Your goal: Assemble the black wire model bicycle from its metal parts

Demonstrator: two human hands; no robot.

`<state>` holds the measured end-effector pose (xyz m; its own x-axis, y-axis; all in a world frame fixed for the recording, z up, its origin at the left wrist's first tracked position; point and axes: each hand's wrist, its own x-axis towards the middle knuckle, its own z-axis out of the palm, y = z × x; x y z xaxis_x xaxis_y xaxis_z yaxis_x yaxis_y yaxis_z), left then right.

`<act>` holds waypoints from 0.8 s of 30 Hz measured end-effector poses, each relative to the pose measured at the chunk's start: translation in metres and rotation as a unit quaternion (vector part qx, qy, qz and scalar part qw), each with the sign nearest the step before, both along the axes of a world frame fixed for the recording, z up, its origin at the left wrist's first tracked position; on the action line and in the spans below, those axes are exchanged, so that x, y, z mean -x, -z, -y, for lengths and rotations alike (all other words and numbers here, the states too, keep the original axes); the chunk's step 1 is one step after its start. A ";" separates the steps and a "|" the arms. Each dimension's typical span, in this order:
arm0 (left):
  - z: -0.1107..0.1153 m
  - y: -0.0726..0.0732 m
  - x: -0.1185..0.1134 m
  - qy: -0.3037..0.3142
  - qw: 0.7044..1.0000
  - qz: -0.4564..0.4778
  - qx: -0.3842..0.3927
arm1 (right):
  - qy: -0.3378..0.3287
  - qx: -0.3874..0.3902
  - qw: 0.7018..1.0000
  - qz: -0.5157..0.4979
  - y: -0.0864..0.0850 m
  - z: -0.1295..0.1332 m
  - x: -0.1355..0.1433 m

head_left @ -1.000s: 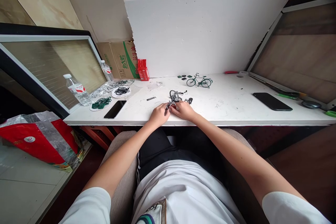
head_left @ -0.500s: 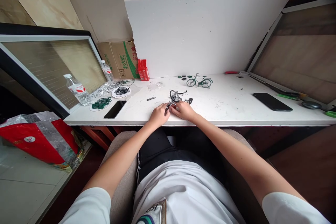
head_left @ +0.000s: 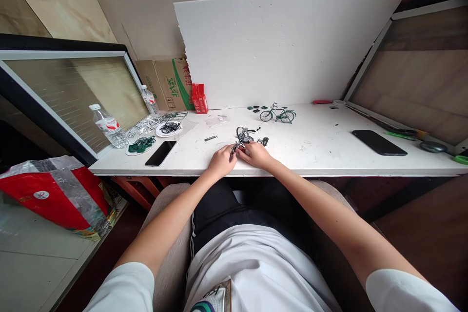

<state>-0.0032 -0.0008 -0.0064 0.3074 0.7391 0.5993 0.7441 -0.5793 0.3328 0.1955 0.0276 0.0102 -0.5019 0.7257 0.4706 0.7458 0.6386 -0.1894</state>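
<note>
Close together near the table's front edge, my left hand [head_left: 223, 161] and my right hand [head_left: 256, 154] both pinch a small model bicycle part [head_left: 237, 146], dark and silvery. The fingers cover much of it, so its exact shape is hidden. Just beyond my fingertips lies a toy bicycle wheel [head_left: 242, 133] among other dark model parts. A few small black pieces [head_left: 264, 141] rest right of my right hand. Farther back stands a dark green model bicycle [head_left: 278, 114], upright on its wheels.
On the left are a phone [head_left: 160, 153], a plate of green parts [head_left: 142, 144], a plate of black parts [head_left: 170, 128] and water bottles [head_left: 109, 126]. A black phone [head_left: 379, 142] lies on the right. A white board [head_left: 292, 44] leans behind the table.
The camera view shifts very slightly. Both hands stay in the same place with the part between them.
</note>
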 end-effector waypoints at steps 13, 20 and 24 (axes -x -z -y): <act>0.001 -0.001 0.000 -0.008 1.000 -0.009 0.008 | 0.005 0.004 1.000 0.010 -0.002 0.001 0.001; 0.000 0.000 0.000 -0.006 1.000 -0.006 0.005 | -0.002 0.008 1.000 0.005 -0.002 0.002 0.000; 0.000 0.000 0.000 -0.003 1.000 -0.005 0.005 | -0.001 0.009 1.000 0.004 -0.003 0.003 0.000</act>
<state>-0.0033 -0.0011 -0.0062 0.3100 0.7472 0.5879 0.7508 -0.5718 0.3308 0.1956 0.0248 0.0129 -0.5065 0.7337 0.4530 0.7463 0.6361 -0.1958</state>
